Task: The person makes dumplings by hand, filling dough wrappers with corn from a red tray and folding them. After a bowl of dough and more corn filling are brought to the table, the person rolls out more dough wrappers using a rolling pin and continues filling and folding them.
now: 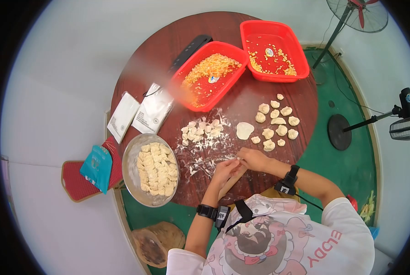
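Observation:
My left hand and my right hand meet above the table's near edge, fingers closed and fingertips together. Something small and pale shows between the fingertips, too small to name. Below them lies a wooden rolling pin, partly covered by my left hand. Just beyond my hands is a flat round dough wrapper. Several small dough pieces sit in scattered flour to the left. On the right stand several filled dumplings. A metal bowl at the left holds rows of dumplings.
On the round wooden table stand two red plastic basins, one with chopped yellow-orange filling, the other with scattered bits. White packets lie at left. A red chair and a standing fan are beside the table.

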The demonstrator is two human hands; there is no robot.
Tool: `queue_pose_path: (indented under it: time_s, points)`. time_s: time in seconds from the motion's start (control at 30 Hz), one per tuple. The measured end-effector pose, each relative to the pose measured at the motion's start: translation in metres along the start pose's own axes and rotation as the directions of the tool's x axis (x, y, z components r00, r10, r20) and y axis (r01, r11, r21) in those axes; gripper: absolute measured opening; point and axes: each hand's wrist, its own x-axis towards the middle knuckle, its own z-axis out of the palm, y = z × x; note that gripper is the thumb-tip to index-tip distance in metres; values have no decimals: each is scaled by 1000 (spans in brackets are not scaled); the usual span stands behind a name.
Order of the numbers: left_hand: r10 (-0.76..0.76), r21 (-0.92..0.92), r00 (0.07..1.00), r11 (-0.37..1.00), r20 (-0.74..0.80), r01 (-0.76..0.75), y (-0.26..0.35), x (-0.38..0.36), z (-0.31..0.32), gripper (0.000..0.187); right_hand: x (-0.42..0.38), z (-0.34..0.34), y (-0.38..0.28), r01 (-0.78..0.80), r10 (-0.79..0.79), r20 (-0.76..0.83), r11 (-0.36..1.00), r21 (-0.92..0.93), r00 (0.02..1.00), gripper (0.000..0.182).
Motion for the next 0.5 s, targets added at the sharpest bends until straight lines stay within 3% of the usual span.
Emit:
queue_pose_path:
  time_s: [0.1, 0.17, 0.2, 0.27, 0.3, 0.37, 0.43, 0.5]
  points:
    - [16, 61, 994, 998, -104, -10, 2, -5, 1, 26, 6, -2, 27, -7, 1, -125, 998, -55, 992, 12]
    - [91, 232, 967, 972, -239, -34, -2, -5, -5, 29, 14, -11, 46, -76, 31, -278, 985, -153, 960, 11]
    - [91, 229, 966, 973, -243, -34, -10, 3, -15, 29, 17, -19, 51, -71, 27, -274, 986, -153, 961, 11]
    - [345, 470, 906, 860, -245, -201, -30, 24, -39, 33, 20, -33, 57, -309, 240, -298, 928, -210, 924, 9]
    - [343, 467, 905, 862, -251, -197, -26, 23, -42, 33, 21, -37, 60, -305, 238, -292, 929, -211, 926, 9]
    - [534, 752, 811, 630, -239, -193, -7, 29, -44, 36, 23, -42, 65, -294, 202, -412, 940, -173, 888, 9]
    - [543, 764, 801, 619, -253, -179, 9, 39, -45, 39, 23, -46, 65, -280, 197, -395, 945, -166, 897, 11]
    - [703, 909, 677, 399, -217, -123, 25, 51, -41, 36, 23, -47, 69, -305, 243, -354, 944, -128, 903, 13]
